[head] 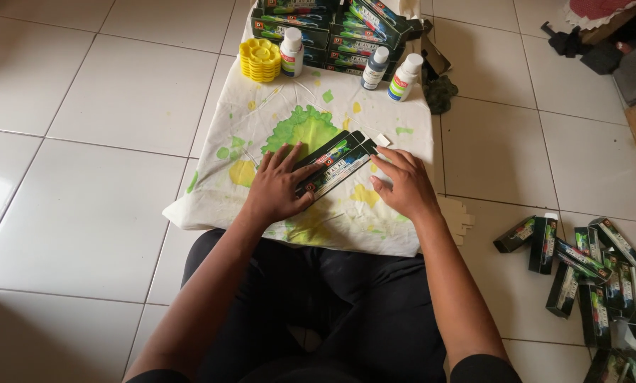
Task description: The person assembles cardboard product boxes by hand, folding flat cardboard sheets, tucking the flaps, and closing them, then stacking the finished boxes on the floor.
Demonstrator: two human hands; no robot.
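A flattened dark carton point(335, 163) with coloured print lies on a white cloth point(261, 120) stained green and yellow. My left hand point(279, 186) presses flat on the carton's near left part, fingers spread. At the carton's right end rests my right hand point(403, 186), fingers on its edge. Neither hand grips anything. I sit on the tiled floor, my dark-clad legs below the cloth.
At the cloth's far end stand a stack of yellow palettes point(260, 59), three small paint bottles point(291, 52) point(375, 68) point(405, 76) and stacked dark cartons point(332, 28). Several folded dark boxes point(580, 269) lie on the floor at the right. Flat cardboard pieces point(458, 216) are beside the cloth.
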